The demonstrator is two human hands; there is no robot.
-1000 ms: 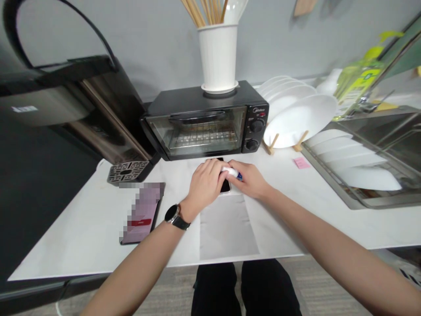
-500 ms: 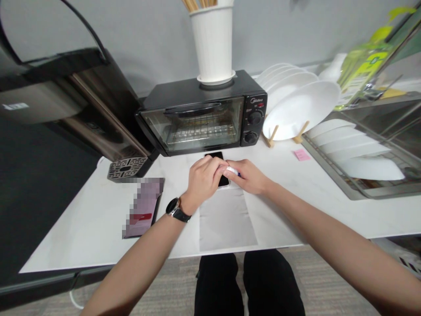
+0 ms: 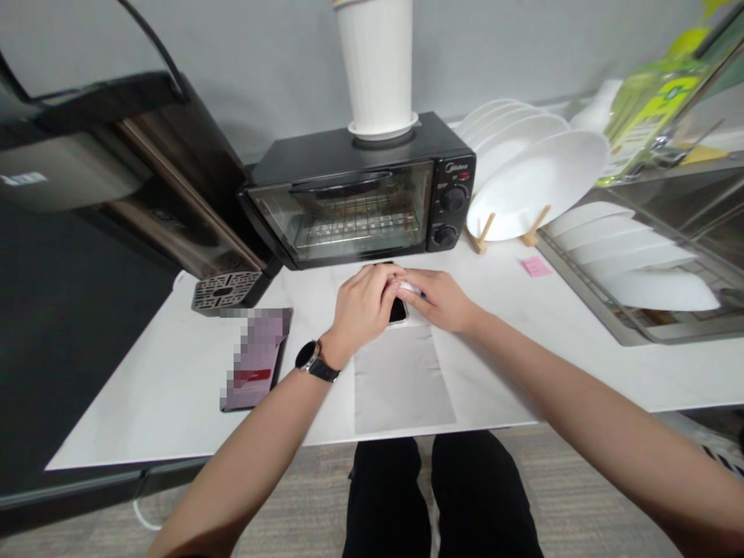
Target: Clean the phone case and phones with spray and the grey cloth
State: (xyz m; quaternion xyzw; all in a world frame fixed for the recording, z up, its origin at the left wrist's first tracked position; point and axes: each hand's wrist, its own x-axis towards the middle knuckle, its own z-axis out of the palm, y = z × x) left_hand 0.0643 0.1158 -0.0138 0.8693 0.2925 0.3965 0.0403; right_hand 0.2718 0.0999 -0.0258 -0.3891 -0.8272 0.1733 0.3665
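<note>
Both hands meet over the counter in front of the toaster oven. My right hand (image 3: 445, 301) is closed round a small white stick (image 3: 409, 287) with a blue end. My left hand (image 3: 363, 304), a black watch on its wrist, pinches the left end of the same stick; its fingers partly hide that end. Under the hands lies a dark-screened phone (image 3: 398, 311), mostly covered by them. A thin grey translucent sheet (image 3: 404, 380) lies flat just in front of the phone, reaching toward the counter's front edge.
A tablet-like device (image 3: 256, 364) with a blurred screen lies left of my left forearm. Behind stand a black toaster oven (image 3: 360, 209), a white cup (image 3: 377, 66) and a tall dispenser (image 3: 191, 186). Racked plates (image 3: 535, 186), a pink sticky note (image 3: 535, 266) and a sink (image 3: 616, 329) are right.
The view has shifted slightly, so the background sits a little higher. Both hands stay together on the white stick, with only a small change in finger position.
</note>
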